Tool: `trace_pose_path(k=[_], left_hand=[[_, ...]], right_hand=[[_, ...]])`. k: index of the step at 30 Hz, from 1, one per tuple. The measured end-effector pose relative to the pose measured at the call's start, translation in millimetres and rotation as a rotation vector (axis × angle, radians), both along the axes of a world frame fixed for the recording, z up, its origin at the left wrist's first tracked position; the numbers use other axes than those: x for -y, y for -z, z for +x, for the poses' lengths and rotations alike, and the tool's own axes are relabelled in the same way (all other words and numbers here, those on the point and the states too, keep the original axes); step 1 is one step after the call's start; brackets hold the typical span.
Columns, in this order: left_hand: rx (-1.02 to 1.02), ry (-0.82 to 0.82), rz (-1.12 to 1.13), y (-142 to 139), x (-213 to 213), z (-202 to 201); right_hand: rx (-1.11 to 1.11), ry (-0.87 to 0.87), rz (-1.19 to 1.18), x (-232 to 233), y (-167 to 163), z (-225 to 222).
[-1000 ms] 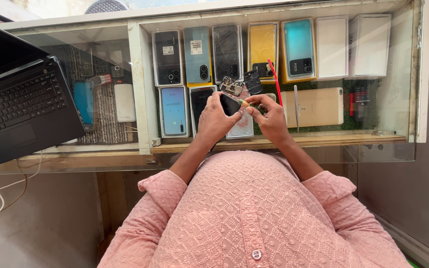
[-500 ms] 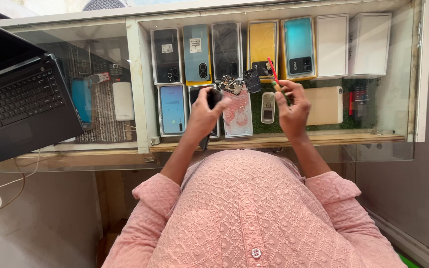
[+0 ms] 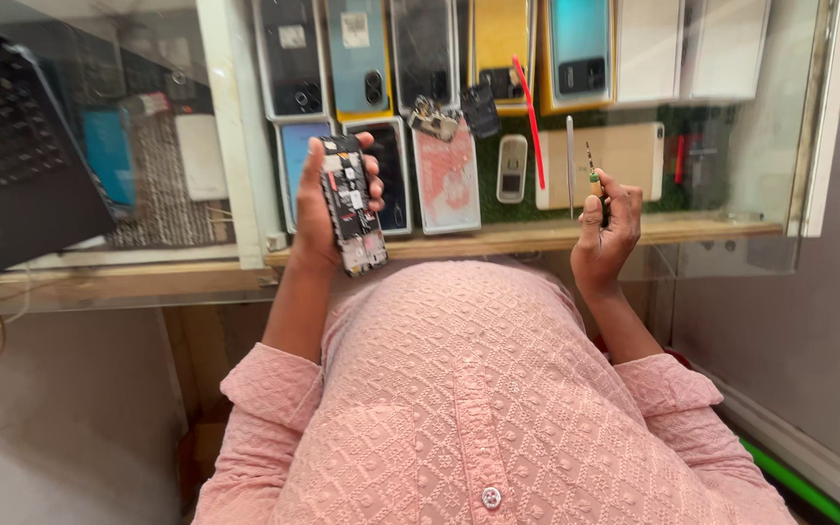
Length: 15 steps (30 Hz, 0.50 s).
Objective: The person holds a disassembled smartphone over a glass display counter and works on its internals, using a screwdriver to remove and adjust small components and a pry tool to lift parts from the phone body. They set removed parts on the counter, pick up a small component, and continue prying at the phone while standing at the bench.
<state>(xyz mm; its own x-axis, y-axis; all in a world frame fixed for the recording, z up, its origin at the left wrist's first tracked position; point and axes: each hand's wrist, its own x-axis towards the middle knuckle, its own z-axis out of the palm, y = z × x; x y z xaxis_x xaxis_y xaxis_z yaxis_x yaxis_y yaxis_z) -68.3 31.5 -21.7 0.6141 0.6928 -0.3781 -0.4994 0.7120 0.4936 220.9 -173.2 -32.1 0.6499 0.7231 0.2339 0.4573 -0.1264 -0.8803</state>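
The hands have drawn apart: the left hand (image 3: 328, 209) now lifts the opened phone (image 3: 353, 204) upright, the right hand (image 3: 607, 233) grips a small screwdriver (image 3: 595, 185) above the table (image 3: 692, 228).

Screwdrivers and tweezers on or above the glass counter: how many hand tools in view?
2. A small screwdriver held upright in the right hand, and metal tweezers lying on the glass counter just left of it. More may be hidden under the phone parts.
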Motion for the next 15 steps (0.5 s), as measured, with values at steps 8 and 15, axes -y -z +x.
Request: trace_pose_path(k=[8, 15], left_hand=[[0.044, -0.019, 0.065, -3.1, 17.0, -9.2], [0.154, -0.02, 0.007, -1.2, 30.7, -16.6]], right_hand=[[-0.2, -0.003, 0.04, 36.5, 13.1, 5.3], [0.165, -0.329, -0.284, 45.8, 10.2, -4.2]])
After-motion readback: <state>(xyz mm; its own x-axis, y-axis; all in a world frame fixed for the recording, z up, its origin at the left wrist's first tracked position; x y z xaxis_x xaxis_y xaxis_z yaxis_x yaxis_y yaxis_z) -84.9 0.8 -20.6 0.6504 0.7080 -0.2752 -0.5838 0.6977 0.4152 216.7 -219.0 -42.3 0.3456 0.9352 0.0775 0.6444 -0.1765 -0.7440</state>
